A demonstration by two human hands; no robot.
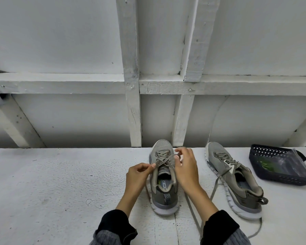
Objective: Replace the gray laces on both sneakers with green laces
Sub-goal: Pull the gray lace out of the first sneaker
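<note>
With our left hand [140, 171] and right hand [185, 165] both pinching the gray lace [163, 160] on the nearer sneaker [163, 190] on the tabletop [60, 183], we should loosen each crossing before pulling it free.

Two sneakers [163, 175] [234, 179] side by side on table [60, 183]; basket [279, 167] right.

Two gray sneakers on white table [60, 183]: near sneaker [162, 190] between hands, far sneaker [237, 181] to its right. Two gray laces, one per shoe: near lace [163, 159], far lace [217, 181] trailing loose over tabletop. Two hands: left hand [140, 175], right hand [185, 167]. One dark perforated basket [276, 179]. One clear plastic bag [288, 163] inside basket, green contents, count unreadable.
</note>
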